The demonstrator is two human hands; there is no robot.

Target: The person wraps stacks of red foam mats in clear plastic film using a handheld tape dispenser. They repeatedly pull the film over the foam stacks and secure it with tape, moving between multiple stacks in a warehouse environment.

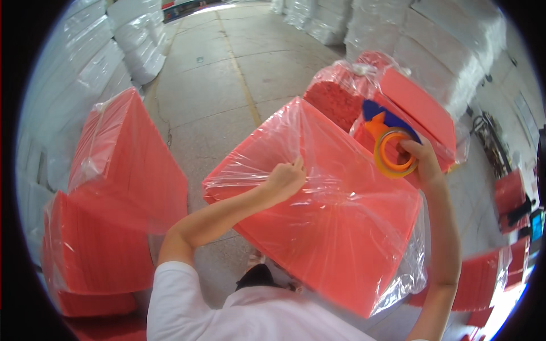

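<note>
In front of me lies a large red slab-shaped block (335, 250) covered in clear plastic film (259, 150). The film is drawn into creases that run toward the middle of the top face. My left hand (287, 180) is closed there, its fingertips pinching the gathered film. My right hand (420, 153) is raised over the block's right side and grips an orange and blue tape dispenser (376, 126) with a roll of tape on it. Loose film (406, 278) hangs off the block's near right edge.
Film-wrapped red stacks (128, 165) stand at my left. More red blocks (418, 99) sit just beyond on the right. Tall white wrapped bales (432, 45) line both sides of the concrete floor (205, 74). Further red stacks (478, 278) are at the lower right.
</note>
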